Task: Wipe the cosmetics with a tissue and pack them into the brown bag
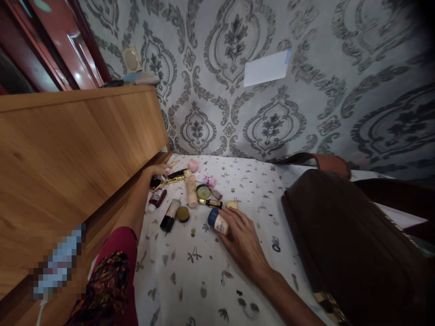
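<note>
Cosmetics lie scattered on a white sheet (204, 271) printed with small motifs. My right hand (243, 237) rests on a cream bottle with a blue cap (217, 222), fingers curled round it. My left hand (157, 171) reaches to the far left of the pile beside the wooden headboard, fingers closed on a small item I cannot make out. Between the hands lie a dark red bottle (157, 198), a black-capped tube (170, 215), a tall beige tube (191, 189), a green round compact (203, 191), a gold-and-black lipstick (210, 203) and a pink pot (193, 165).
A wooden headboard (74, 149) runs along the left. A large brown leather bag (346, 244) with a strap sits on the right of the sheet. Patterned grey wallpaper (272, 90) backs the scene, with a white note stuck on it (267, 68).
</note>
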{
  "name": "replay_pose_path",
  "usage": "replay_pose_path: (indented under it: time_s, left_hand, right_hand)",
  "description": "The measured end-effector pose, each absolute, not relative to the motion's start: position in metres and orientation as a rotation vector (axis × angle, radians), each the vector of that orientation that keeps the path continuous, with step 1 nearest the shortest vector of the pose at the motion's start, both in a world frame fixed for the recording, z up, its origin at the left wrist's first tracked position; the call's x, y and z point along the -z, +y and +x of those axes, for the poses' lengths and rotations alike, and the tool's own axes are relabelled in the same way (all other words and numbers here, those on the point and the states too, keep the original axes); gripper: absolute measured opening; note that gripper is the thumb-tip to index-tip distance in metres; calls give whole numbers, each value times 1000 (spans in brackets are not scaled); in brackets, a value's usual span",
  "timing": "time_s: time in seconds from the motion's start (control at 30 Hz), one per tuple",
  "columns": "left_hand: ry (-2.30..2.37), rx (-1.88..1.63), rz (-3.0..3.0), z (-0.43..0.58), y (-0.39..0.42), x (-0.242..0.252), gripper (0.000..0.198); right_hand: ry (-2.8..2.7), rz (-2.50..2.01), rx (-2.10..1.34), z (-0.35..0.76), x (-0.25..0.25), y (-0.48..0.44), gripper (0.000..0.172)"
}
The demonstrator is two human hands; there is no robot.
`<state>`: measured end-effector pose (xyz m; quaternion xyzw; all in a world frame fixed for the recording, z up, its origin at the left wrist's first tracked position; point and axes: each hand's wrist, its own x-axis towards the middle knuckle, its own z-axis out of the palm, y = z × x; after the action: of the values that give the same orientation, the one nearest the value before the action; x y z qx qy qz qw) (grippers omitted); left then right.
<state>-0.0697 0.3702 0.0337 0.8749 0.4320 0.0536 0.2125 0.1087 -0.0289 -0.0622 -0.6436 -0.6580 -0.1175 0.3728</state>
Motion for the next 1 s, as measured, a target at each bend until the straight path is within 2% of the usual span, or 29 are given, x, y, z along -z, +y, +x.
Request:
replay_pose_path:
  time_s: [0.13, 0.3, 0.5, 0.67, 0.8, 0.87, 1.0]
  left_hand:
    - [1202, 15, 2363, -67, 368, -36, 43]
    - [1266, 21, 2385, -63, 358, -39, 54]
    - [1358, -261, 2430, -66, 327, -34, 54]
    - [1375, -691, 2406, -74, 284, -47, 60]
    - [1129, -832, 2402, -76, 221, -50, 65]
    - [812, -821, 2288, -79, 178, -44, 66]
    - [483, -635, 2142, -92, 91, -27, 70]
  right_hand:
    - [-1656, -1710, 361, 107, 61, -31, 46]
    - [-1500, -1834, 355, 106, 60, -32, 45]
    - [-1495, -1812, 333, 105, 60, -31, 43]
    - [-1489, -1769, 359, 105, 60, -31, 43]
    - [-1545, -1663, 399, 105, 56, -33, 44]
    - [-1584, -1583, 391, 102, 50, -36, 46]
    - [-1693, -1433, 299, 87, 40, -53, 61]
